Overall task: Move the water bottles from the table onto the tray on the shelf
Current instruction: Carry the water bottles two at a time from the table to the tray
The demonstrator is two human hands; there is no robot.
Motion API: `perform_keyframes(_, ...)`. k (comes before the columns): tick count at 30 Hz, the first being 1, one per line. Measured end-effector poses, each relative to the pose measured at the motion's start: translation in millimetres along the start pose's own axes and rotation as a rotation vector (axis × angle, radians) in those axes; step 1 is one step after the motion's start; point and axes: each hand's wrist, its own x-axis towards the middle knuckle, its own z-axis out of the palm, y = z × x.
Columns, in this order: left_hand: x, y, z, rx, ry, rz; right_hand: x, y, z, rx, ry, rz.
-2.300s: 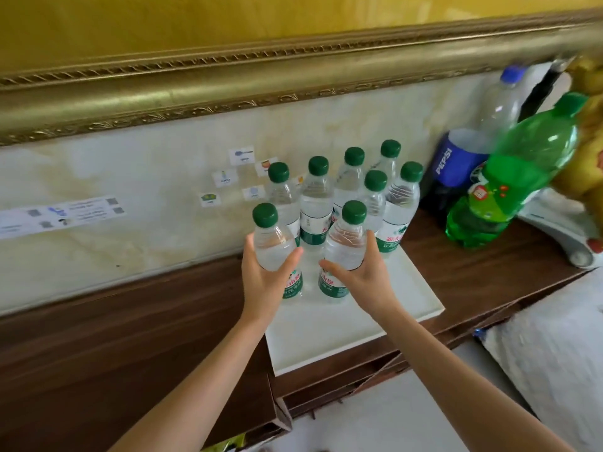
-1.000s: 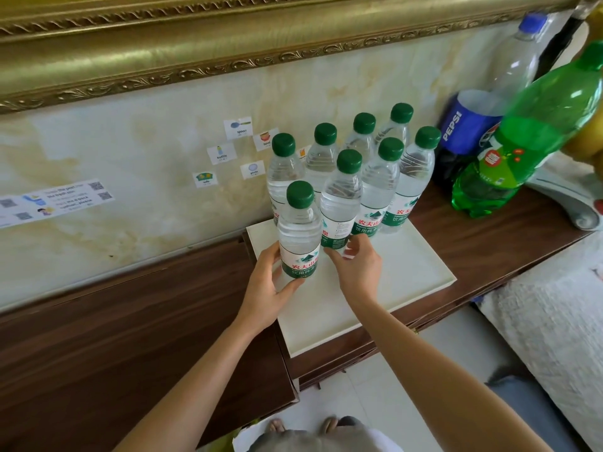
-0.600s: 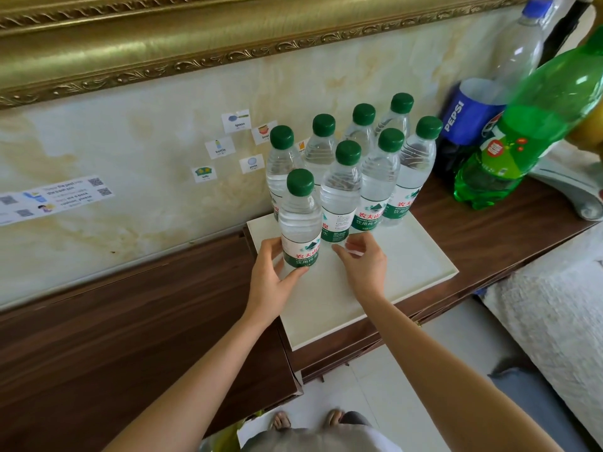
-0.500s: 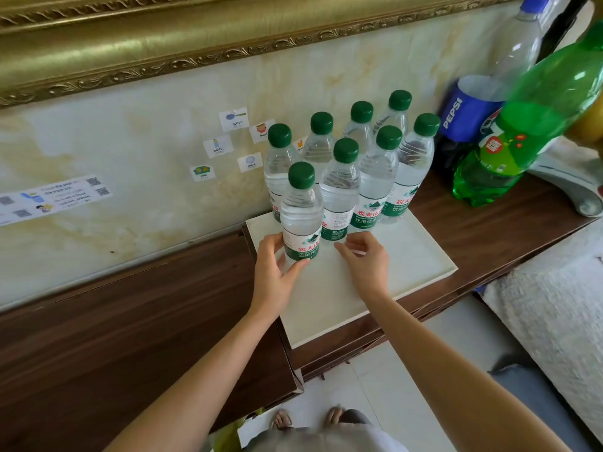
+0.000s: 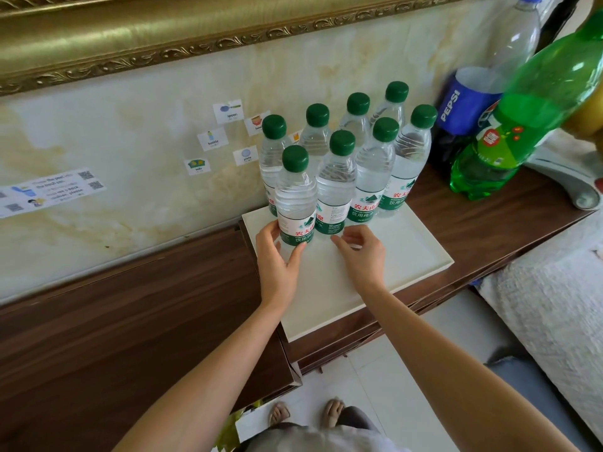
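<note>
Several clear water bottles with green caps stand in two rows at the back of a white tray [image 5: 398, 256] on the dark wooden shelf [image 5: 130, 321]. The front-left water bottle [image 5: 295, 194] stands upright on the tray, and my left hand [image 5: 277, 259] wraps its base, fingers on the left, thumb on the right. Beside it stands another water bottle [image 5: 337, 187]. My right hand [image 5: 362, 249] hovers just in front of that one, fingers loosely apart, holding nothing.
A big Pepsi bottle [image 5: 470, 102] and a green soda bottle [image 5: 528, 119] stand right of the tray. A white curved object [image 5: 567, 181] sits at the shelf's right end, a white textile [image 5: 554, 308] below it. Small picture labels [image 5: 212, 138] stick to the marble wall.
Both hands lowered two bottles onto the tray beside the others. My right hand has let go of its bottle and drawn back a little; the left stays on its bottle's base.
</note>
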Motion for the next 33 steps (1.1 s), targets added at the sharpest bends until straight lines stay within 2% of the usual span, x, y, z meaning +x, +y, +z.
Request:
perform_keyframes(19,5,2,-11,0.014,-0.111,-0.05,-5,-9,3,-0.034,0.008,0.025)
perform_keyframes(26,6,7,-37,0.03,-0.122,-0.116,-34,-25,3,0.122,0.065,0.105)
perform_keyframes(29,2,15,-55,0.066,-0.106,-0.14,-43,-28,-3,0.121,-0.039,0.049)
perform_keyframes(33,-10,26,-77,0.308,-0.186,-0.141,-37,-37,1,0.067,-0.322,-0.118)
